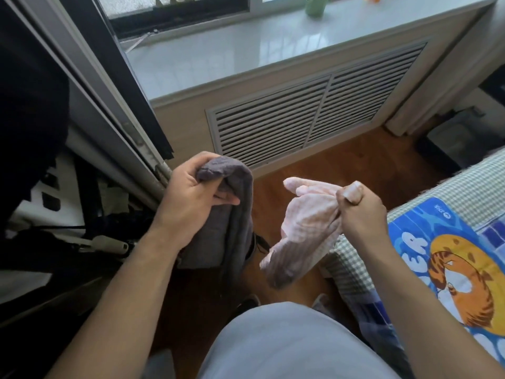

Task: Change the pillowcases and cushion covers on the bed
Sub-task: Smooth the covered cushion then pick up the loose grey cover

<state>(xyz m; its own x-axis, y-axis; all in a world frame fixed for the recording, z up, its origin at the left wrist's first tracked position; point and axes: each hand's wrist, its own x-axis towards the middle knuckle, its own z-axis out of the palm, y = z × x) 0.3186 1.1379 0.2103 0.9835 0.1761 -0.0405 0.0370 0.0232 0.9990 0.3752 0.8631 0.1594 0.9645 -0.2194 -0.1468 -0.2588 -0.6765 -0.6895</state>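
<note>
Grey fabric [232, 214], seemingly a folded cover, hangs from the left hand [191, 198], whose fingers are curled round its top fold, while the right hand [358, 212] pinches a bunched pink checked cover [303, 228] between thumb and closed fingers, both held above the wooden floor [341, 160] beside the bed [451, 184]. Head view only: no pillow or cushion is visible, so the task appears early, with covers merely in hand and every fitting step judged outstanding.
</note>
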